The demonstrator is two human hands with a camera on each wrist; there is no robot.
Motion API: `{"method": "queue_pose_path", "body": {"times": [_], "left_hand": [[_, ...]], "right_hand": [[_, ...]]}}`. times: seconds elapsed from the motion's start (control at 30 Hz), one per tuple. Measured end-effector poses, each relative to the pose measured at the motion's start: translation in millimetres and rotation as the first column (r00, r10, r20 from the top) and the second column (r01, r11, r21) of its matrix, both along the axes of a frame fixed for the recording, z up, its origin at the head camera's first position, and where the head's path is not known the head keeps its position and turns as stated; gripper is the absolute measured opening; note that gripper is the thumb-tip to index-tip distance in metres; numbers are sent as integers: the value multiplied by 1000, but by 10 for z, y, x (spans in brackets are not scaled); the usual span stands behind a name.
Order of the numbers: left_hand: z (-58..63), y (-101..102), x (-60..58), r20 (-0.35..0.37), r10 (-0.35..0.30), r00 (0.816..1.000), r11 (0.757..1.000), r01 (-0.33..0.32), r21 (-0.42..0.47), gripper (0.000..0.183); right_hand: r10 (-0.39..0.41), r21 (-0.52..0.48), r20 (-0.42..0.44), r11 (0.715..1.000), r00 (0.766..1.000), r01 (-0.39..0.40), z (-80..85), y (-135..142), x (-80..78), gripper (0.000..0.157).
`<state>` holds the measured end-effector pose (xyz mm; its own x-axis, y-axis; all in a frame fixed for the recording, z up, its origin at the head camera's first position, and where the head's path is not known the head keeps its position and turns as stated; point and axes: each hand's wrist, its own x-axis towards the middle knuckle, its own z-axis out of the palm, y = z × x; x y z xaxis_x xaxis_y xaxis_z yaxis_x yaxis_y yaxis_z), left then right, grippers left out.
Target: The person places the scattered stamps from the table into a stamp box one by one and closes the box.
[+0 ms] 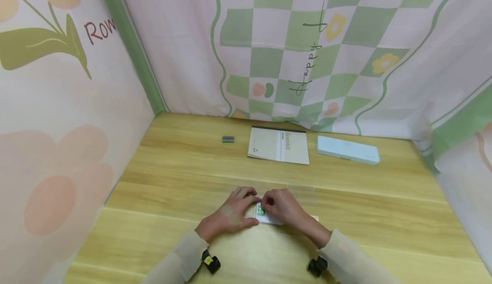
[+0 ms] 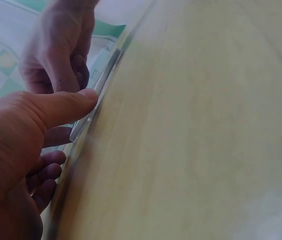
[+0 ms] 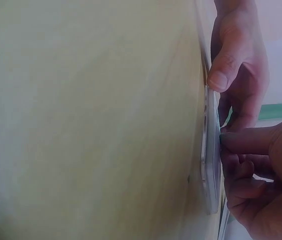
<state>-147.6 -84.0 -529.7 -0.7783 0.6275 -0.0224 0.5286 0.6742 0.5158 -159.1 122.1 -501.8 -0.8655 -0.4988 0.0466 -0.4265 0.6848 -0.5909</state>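
A small flat white rectangular object (image 1: pixel 270 220) with a clear rim lies on the wooden table between both hands. In the right wrist view its thin side (image 3: pixel 209 165) shows rounded corners; its exact kind is unclear. My left hand (image 1: pixel 232 211) holds it at the left end, thumb on the near corner and index finger at the far one. Over its top, my right hand (image 1: pixel 282 205) pinches with thumb and index finger at the edge of a green sticker (image 1: pixel 261 210). The right fingers hide part of the sticker and of the white face.
Faint transparent sheets (image 1: pixel 303 195) lie just beyond the hands. Farther back are two small dark blue and green pieces (image 1: pixel 228 139), a notebook (image 1: pixel 278 146) marked Gambit and a light blue pencil case (image 1: pixel 347 149). Patterned curtains (image 1: pixel 269 62) enclose the table. A small pale item (image 1: pixel 315 218) peeks out by the right wrist.
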Motion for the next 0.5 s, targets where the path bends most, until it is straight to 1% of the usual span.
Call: {"method": "queue_pose_path", "body": {"times": [0.1,0.23,0.5], "left_hand": [[2,0,1,-2,-1,1000,1000,1,3,60],[5,6,3,-7,-2,1000,1000,2,6,59],[5,13,6,-28,-5,1000,1000,5,4,58]], "right_hand": [[-6,-5,7,1000,1000,6,-12,3,1,6],[-17,3,18,1000,1000,17,-17,30,1,3],[-83,-7,49,996,995,84,73,163,12,4]]}}
